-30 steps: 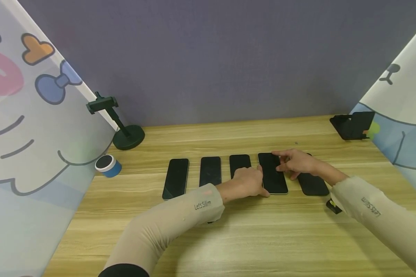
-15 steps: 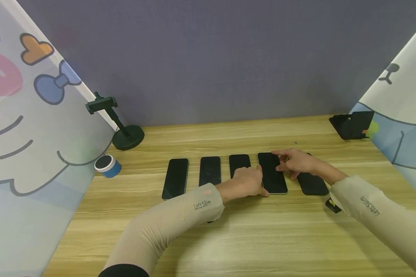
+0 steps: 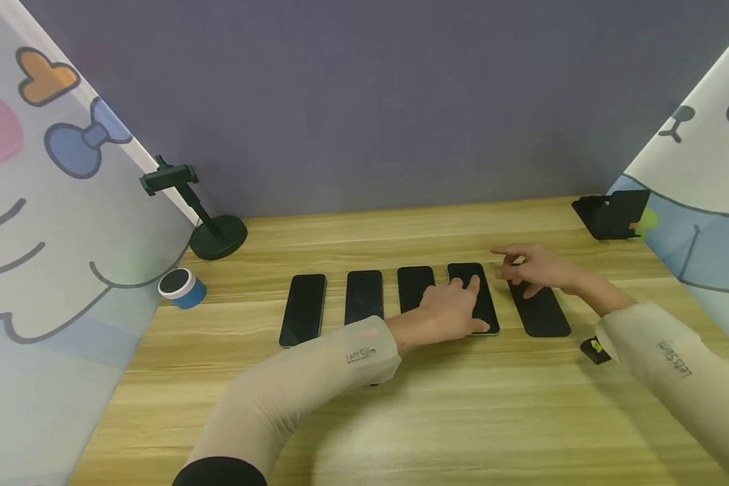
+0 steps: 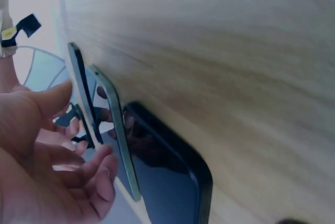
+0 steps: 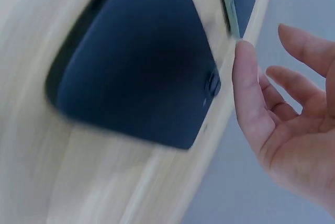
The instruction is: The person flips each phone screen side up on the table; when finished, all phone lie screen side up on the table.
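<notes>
Several smartphones lie in a row on the wooden table. In the head view my left hand point(image 3: 443, 314) reaches over the fourth phone point(image 3: 488, 307), fingers extended across its dark screen and thumb by its lower edge. In the left wrist view that phone's pale green edge point(image 4: 121, 140) shows beyond the loosely bent fingers; contact is unclear. My right hand point(image 3: 541, 266) hovers at the upper end of the rightmost phone point(image 3: 541, 314), index finger pointing left, holding nothing. That phone lies back up, its camera lens point(image 5: 213, 84) showing in the right wrist view.
Three more phones, a left one point(image 3: 302, 310), a second point(image 3: 363, 297) and a third point(image 3: 414, 287), lie left of the hands. A dark green phone stand point(image 3: 219, 236) and a blue-and-white jar point(image 3: 183, 288) stand at left. A black folding stand point(image 3: 613, 214) is at back right.
My left hand has let go of the fourth phone's sides and spread over its screen. My right hand has moved off that phone, right and back, toward the rightmost one. The view has shifted slightly.
</notes>
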A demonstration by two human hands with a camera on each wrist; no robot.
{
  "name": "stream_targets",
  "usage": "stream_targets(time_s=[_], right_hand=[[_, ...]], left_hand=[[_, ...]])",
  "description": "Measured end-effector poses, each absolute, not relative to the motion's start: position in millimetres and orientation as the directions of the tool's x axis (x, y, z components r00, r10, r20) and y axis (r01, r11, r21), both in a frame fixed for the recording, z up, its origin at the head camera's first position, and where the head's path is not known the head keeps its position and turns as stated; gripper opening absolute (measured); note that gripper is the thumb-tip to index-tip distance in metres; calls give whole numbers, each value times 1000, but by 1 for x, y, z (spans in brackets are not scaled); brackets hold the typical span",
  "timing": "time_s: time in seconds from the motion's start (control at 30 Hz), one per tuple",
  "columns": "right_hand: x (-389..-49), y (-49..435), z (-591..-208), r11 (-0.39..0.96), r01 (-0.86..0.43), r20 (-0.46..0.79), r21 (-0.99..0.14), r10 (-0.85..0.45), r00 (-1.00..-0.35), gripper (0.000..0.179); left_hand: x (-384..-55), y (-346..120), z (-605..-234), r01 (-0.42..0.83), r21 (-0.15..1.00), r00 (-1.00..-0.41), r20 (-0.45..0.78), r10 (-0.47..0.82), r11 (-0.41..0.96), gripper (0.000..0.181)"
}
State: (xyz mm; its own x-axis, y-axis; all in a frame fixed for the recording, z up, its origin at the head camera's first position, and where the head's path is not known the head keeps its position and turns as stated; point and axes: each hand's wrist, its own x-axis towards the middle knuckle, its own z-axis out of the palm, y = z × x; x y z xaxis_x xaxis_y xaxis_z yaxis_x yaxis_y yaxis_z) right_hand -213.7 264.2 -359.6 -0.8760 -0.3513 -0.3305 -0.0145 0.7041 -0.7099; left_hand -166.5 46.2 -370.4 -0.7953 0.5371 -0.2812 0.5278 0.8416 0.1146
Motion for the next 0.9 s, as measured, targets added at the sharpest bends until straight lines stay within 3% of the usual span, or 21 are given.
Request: stream_targets(time_s=[0.33,0.57,0.9], right_hand=[[-220,299,-367,775,-35,-321,-631,-301,-898,70],[-223,315,-369,810,-16,-326,-587,-255,-910,75],[-219,316,-369,845,-14,-351,-535,-238,-906,77]], left_hand=[[-165,81,-386,656,110,-721,-201,663,747,83],[-164,107,-388,577,37,-785,-251,566,816,82],[-161,129,-387,513,-40,-821,-316,476,858,86]])
